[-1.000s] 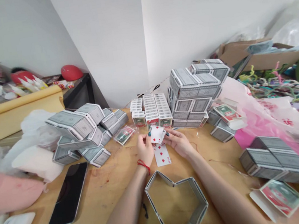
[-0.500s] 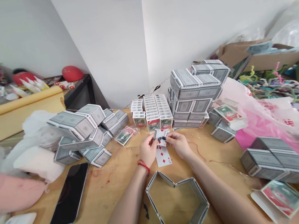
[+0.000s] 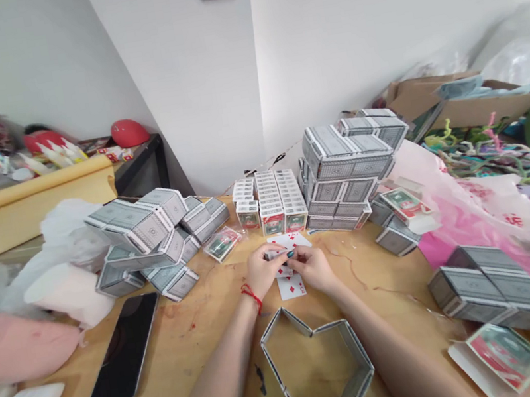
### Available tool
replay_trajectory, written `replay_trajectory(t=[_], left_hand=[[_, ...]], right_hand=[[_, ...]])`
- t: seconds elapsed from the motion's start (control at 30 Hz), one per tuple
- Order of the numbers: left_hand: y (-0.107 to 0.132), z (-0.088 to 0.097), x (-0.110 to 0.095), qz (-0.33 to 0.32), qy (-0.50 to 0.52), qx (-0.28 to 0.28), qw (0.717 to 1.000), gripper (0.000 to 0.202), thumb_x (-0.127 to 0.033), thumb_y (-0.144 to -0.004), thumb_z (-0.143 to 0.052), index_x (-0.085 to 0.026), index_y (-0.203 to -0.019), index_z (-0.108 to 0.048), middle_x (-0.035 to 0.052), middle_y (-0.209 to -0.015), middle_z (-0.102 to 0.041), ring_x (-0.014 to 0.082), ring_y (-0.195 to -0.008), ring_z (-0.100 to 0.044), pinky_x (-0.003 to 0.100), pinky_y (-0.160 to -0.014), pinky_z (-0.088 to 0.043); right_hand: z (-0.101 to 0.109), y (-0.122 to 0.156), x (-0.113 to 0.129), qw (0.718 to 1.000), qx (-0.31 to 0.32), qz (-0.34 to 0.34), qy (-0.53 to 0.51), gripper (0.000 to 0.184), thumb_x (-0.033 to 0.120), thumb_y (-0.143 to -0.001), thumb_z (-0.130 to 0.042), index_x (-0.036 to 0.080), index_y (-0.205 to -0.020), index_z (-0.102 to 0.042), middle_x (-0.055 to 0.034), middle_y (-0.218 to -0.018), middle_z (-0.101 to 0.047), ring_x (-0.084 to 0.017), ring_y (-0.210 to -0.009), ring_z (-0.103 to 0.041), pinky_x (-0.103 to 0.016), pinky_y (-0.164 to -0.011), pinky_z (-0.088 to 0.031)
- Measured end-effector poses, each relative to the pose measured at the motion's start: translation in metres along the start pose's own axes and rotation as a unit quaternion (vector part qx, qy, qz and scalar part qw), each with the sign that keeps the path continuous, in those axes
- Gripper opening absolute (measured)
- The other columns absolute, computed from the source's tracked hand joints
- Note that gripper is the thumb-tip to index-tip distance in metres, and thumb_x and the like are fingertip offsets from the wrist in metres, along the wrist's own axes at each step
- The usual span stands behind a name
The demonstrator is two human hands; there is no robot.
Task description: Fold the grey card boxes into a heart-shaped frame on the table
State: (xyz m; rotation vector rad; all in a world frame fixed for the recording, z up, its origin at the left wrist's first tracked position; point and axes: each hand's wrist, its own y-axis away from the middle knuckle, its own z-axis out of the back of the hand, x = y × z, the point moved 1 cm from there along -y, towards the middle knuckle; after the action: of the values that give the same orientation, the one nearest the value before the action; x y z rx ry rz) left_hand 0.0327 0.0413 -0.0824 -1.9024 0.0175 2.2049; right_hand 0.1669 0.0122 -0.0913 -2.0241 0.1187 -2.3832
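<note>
My left hand (image 3: 260, 272) and my right hand (image 3: 312, 267) meet over the wooden table (image 3: 202, 342), both pinching a folded playing card (image 3: 290, 243) between their fingertips. Under them lies a face-up diamond card (image 3: 293, 286). Just in front of my wrists stands a heart-shaped frame of folded cards (image 3: 320, 371), its inside empty. A red string circles my left wrist.
Stacks of grey card blocks rise at left (image 3: 142, 234), at back right (image 3: 348, 168) and at right (image 3: 490, 287). Small card boxes (image 3: 269, 201) line the back. A black phone (image 3: 124, 350) lies left; pink plastic (image 3: 454, 222) and craft clutter fill the right.
Both hands have dropped lower and come closer together over the diamond card. The card they hold, earlier raised and fanned out, now sits folded down between the fingertips.
</note>
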Motion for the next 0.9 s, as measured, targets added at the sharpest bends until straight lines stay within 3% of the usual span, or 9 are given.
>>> replay_trajectory(t=[0.13,0.23,0.4,0.5,0.67,0.9], left_hand=[[-0.001,0.000,0.003,0.027,0.032,-0.068,0.997,0.012,-0.027,-0.066,-0.063,-0.016,-0.062,-0.058,0.0034,-0.074,-0.066,0.0157,-0.071,-0.061,0.026,-0.065,-0.047],[-0.003,-0.001,0.005,0.031,0.038,-0.094,0.994,0.012,-0.026,-0.065,-0.063,-0.016,-0.068,-0.058,0.0023,-0.073,-0.065,0.0150,-0.071,-0.061,0.025,-0.064,-0.047],[-0.003,-0.001,0.002,0.018,0.063,-0.068,0.996,0.023,-0.021,-0.066,-0.063,-0.016,-0.088,-0.060,0.0054,-0.087,-0.065,0.0158,-0.080,-0.062,0.026,-0.069,-0.049],[-0.002,-0.002,-0.001,0.014,0.054,-0.041,0.998,0.019,-0.021,-0.067,-0.062,-0.016,-0.086,-0.062,0.0052,-0.086,-0.065,0.0157,-0.080,-0.061,0.026,-0.070,-0.048],[0.000,-0.005,-0.003,0.007,0.027,-0.040,0.999,0.010,-0.022,-0.069,-0.060,-0.016,-0.077,-0.059,0.0029,-0.079,-0.064,0.0138,-0.073,-0.059,0.025,-0.067,-0.047],[0.000,-0.006,-0.005,-0.005,0.025,-0.048,0.999,0.006,-0.018,-0.069,-0.058,-0.016,-0.075,-0.057,0.0016,-0.076,-0.061,0.0126,-0.071,-0.057,0.024,-0.065,-0.045]], right_hand=[[-0.002,0.001,0.005,0.999,0.037,0.018,0.019,0.024,0.036,-0.069,-0.058,0.019,-0.054,-0.050,0.0039,-0.048,-0.050,-0.009,-0.044,-0.042,-0.021,-0.042,-0.033],[-0.004,0.000,0.005,0.998,0.055,0.008,0.015,0.030,0.043,-0.072,-0.056,0.019,-0.055,-0.050,0.0036,-0.048,-0.052,-0.009,-0.042,-0.044,-0.020,-0.040,-0.032],[-0.006,0.000,0.002,0.994,0.063,-0.051,-0.074,0.029,0.048,-0.072,-0.056,0.019,-0.070,-0.055,0.0004,-0.056,-0.061,-0.015,-0.046,-0.058,-0.026,-0.046,-0.044],[-0.004,0.000,0.000,0.991,0.050,-0.060,-0.112,0.027,0.046,-0.071,-0.057,0.019,-0.075,-0.057,0.0007,-0.059,-0.061,-0.016,-0.049,-0.059,-0.028,-0.050,-0.046],[0.000,-0.002,-0.001,0.998,-0.004,-0.018,-0.059,0.020,0.039,-0.073,-0.056,0.019,-0.074,-0.059,0.0011,-0.060,-0.059,-0.015,-0.052,-0.055,-0.026,-0.051,-0.044],[-0.001,-0.002,-0.002,1.000,-0.012,-0.005,-0.021,0.018,0.036,-0.074,-0.053,0.019,-0.074,-0.060,0.0006,-0.059,-0.059,-0.014,-0.051,-0.053,-0.025,-0.049,-0.042]])
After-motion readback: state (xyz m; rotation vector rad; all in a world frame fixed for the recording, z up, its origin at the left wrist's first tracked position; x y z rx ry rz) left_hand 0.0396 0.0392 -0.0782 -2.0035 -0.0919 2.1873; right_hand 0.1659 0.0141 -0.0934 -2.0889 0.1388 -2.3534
